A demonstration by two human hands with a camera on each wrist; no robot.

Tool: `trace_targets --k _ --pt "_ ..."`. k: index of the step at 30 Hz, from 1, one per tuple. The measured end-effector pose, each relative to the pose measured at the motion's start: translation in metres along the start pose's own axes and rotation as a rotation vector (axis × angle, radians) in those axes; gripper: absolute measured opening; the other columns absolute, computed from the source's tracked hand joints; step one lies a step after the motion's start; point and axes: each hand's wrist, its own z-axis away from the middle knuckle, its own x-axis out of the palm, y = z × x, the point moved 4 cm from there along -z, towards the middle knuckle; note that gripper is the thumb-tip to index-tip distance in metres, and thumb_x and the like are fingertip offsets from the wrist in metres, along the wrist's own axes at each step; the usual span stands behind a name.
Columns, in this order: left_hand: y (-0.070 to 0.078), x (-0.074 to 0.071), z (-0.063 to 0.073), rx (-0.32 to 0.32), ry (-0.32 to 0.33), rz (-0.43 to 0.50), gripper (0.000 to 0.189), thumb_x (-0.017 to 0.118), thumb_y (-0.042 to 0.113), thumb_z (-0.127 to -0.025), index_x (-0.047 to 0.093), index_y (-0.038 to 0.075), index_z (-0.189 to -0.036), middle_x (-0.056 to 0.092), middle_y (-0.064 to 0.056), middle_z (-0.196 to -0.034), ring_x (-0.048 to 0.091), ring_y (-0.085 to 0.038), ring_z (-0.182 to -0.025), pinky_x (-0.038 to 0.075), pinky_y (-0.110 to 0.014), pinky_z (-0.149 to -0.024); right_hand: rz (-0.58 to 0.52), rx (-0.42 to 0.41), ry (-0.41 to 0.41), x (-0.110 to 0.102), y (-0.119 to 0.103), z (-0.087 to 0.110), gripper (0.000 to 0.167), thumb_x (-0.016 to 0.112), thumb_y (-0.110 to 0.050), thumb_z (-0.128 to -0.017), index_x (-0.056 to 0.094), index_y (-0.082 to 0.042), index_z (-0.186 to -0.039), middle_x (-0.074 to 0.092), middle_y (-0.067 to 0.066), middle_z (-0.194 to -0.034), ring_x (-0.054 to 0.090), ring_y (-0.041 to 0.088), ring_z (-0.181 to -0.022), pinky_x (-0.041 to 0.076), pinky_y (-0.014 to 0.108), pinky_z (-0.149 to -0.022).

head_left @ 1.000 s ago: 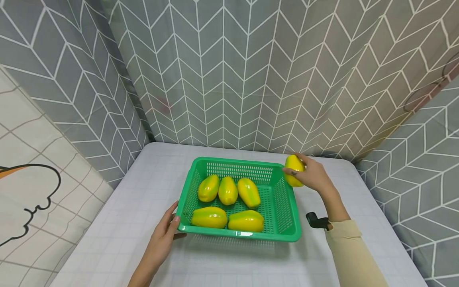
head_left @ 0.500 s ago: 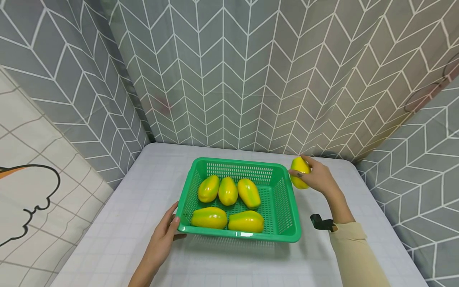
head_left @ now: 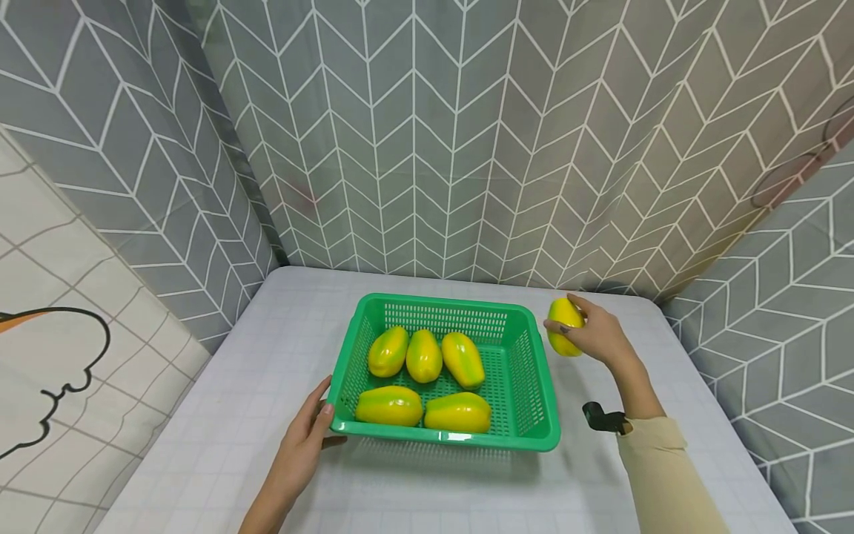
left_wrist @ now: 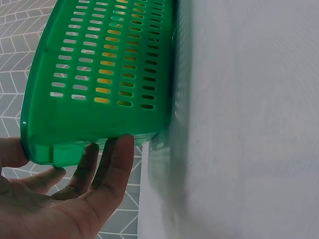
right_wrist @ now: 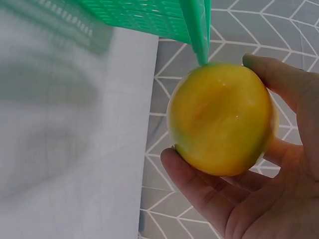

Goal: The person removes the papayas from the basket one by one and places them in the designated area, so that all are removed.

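Note:
A green plastic basket [head_left: 445, 437] with slotted walls stands on the table, with several yellow papayas inside. Three of them, one being the middle papaya [head_left: 423, 356], lie side by side toward the back; two, including the front left papaya [head_left: 389, 406], lie end to end along the front. My left hand [head_left: 302, 443] grips the basket's front left corner, its thumb at the rim and its fingers against the outside. Beyond the basket's right wall, my right hand [head_left: 597, 330] holds another papaya [right_wrist: 222, 119] between thumb and fingers, raised above the tabletop.
The white table [head_left: 267, 326] carries the basket near its middle. Grey patterned curtains [head_left: 427, 148] hang behind and at both sides. A black wrist camera [head_left: 603, 417] sits on the right wrist, beside a beige sleeve [head_left: 663, 471].
My right hand has moved right with the papaya, from over the basket's right rim to outside it, and slightly lower. The left hand and the basket stay put.

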Motion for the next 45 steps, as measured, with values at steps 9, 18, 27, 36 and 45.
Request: trace_targets --k 9,18,27,36,45 --pt "0.001 0.0 0.0 0.001 0.005 -0.003 0.058 0.04 0.039 -0.116 0.026 0.021 -0.169 0.058 -0.022 -0.149 0.069 -0.014 -0.106 0.065 -0.034 -0.089 -0.011 0.009 -0.015 0.003 0.009 0.002 0.093 0.064 -0.055 -0.101 0.029 0.003 -0.164 0.046 0.043 -0.153 0.057 0.054 -0.126 0.056 0.059 -0.093" --pt "0.002 0.001 0.0 0.001 0.003 -0.007 0.058 0.04 0.041 -0.116 0.027 0.022 -0.169 0.059 -0.021 -0.148 0.069 -0.015 -0.107 0.065 -0.035 -0.089 -0.01 0.044 -0.037 0.011 0.02 0.002 0.093 0.063 -0.056 -0.101 0.027 0.001 -0.165 0.043 0.043 -0.154 0.056 0.055 -0.126 0.056 0.059 -0.094" --pt "0.003 0.001 0.001 -0.003 0.004 -0.004 0.058 0.04 0.041 -0.116 0.026 0.021 -0.169 0.059 -0.022 -0.148 0.069 -0.014 -0.106 0.065 -0.035 -0.089 -0.011 0.061 -0.048 0.014 0.03 0.003 0.093 0.063 -0.055 -0.101 0.028 0.002 -0.165 0.041 0.044 -0.155 0.053 0.058 -0.13 0.054 0.063 -0.098" --pt "0.003 0.0 0.002 0.006 0.004 0.009 0.059 0.04 0.04 -0.116 0.026 0.019 -0.169 0.061 -0.021 -0.145 0.069 -0.009 -0.103 0.065 -0.034 -0.088 -0.016 0.092 -0.063 0.021 0.039 0.002 0.092 0.065 -0.051 -0.101 0.028 0.003 -0.164 0.038 0.044 -0.157 0.051 0.059 -0.134 0.052 0.068 -0.103" --pt "0.001 0.001 0.003 -0.011 0.011 -0.001 0.059 0.04 0.042 -0.116 0.026 0.02 -0.169 0.062 -0.02 -0.143 0.069 -0.011 -0.103 0.065 -0.034 -0.088 -0.008 0.107 -0.079 0.025 0.046 0.001 0.091 0.064 -0.051 -0.101 0.028 0.003 -0.164 0.038 0.045 -0.157 0.05 0.06 -0.135 0.051 0.069 -0.105"
